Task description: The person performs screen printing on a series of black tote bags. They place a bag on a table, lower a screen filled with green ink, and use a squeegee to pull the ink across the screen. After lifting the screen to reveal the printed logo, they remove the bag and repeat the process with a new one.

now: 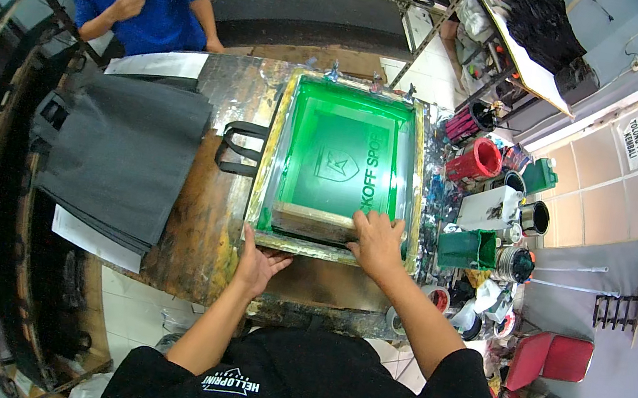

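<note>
Right hand (pixel 376 242) lies flat, fingers spread over the wooden squeegee (pixel 313 222) at the green screen frame's (pixel 276 150) near edge. Left hand (pixel 258 260) braces the frame, fingers open, gripping nothing. Best kept level, pressure even, frame pinned to the bench (pixel 204 230).

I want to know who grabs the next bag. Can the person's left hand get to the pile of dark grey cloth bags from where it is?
Probably yes. The left hand rests at the near edge of the green printing screen's wooden frame, and the pile of dark grey cloth bags lies to its left on the worn wooden table, with nothing between them.
</note>
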A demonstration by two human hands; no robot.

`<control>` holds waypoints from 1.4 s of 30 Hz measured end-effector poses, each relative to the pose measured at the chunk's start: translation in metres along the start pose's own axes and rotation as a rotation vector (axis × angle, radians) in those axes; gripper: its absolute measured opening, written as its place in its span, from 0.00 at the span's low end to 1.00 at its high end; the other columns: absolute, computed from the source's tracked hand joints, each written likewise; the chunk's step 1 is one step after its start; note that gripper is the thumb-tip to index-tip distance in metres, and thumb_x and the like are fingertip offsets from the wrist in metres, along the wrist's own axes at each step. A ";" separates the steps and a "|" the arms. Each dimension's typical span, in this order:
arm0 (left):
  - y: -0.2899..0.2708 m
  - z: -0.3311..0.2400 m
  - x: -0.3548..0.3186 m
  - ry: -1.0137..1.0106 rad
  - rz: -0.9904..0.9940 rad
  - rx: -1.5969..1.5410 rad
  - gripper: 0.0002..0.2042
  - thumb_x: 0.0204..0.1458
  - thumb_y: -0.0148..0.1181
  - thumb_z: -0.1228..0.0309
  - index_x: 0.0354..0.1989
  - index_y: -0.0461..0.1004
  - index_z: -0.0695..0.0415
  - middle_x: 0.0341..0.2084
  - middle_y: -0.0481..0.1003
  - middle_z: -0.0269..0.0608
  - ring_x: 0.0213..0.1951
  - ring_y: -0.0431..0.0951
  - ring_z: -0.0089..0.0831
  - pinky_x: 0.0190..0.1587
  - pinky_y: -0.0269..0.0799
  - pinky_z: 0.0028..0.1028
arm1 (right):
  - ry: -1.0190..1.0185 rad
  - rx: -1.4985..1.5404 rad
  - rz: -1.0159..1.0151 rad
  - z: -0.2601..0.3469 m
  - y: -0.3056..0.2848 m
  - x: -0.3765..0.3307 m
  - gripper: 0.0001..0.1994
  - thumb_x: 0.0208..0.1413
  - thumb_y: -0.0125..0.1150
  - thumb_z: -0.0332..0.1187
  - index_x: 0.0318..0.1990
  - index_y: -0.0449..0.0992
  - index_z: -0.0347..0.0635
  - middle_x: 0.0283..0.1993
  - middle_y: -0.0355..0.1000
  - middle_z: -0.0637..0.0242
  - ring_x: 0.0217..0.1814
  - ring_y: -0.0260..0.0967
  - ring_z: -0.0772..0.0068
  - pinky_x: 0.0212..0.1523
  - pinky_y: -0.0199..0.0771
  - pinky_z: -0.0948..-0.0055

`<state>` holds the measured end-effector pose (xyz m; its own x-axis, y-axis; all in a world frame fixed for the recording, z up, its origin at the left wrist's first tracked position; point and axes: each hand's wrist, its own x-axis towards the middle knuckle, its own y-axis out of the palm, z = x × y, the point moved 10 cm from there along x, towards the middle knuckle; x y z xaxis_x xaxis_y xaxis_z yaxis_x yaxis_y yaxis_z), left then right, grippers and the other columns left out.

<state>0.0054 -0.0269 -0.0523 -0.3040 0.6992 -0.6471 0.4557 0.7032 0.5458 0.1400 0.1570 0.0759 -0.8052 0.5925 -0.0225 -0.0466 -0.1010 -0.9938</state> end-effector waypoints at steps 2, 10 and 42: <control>-0.003 0.000 0.002 0.011 -0.007 0.011 0.51 0.58 0.36 0.25 0.75 0.49 0.60 0.63 0.65 0.58 0.62 0.70 0.49 0.66 0.66 0.47 | -0.004 -0.027 -0.012 0.000 0.000 0.008 0.29 0.42 0.79 0.38 0.51 0.68 0.50 0.44 0.68 0.64 0.51 0.68 0.58 0.53 0.57 0.48; 0.000 -0.004 -0.006 -0.031 0.003 0.048 0.51 0.60 0.34 0.26 0.77 0.40 0.58 0.70 0.57 0.59 0.66 0.67 0.52 0.65 0.67 0.47 | 0.042 -0.069 -0.071 -0.055 0.006 0.114 0.30 0.42 0.79 0.39 0.53 0.69 0.51 0.47 0.70 0.64 0.53 0.68 0.58 0.53 0.59 0.46; 0.147 -0.169 0.100 0.759 0.042 1.625 0.22 0.57 0.66 0.50 0.42 0.80 0.59 0.31 0.76 0.46 0.37 0.77 0.42 0.41 0.71 0.38 | 0.027 -0.131 -0.255 -0.146 0.010 0.261 0.27 0.45 0.75 0.35 0.55 0.73 0.54 0.49 0.71 0.65 0.56 0.68 0.61 0.54 0.61 0.48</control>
<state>-0.0997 0.1684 0.0533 -0.3371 0.9409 -0.0315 0.6125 0.1938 -0.7664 0.0154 0.4270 0.0439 -0.7614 0.6065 0.2290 -0.1675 0.1573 -0.9732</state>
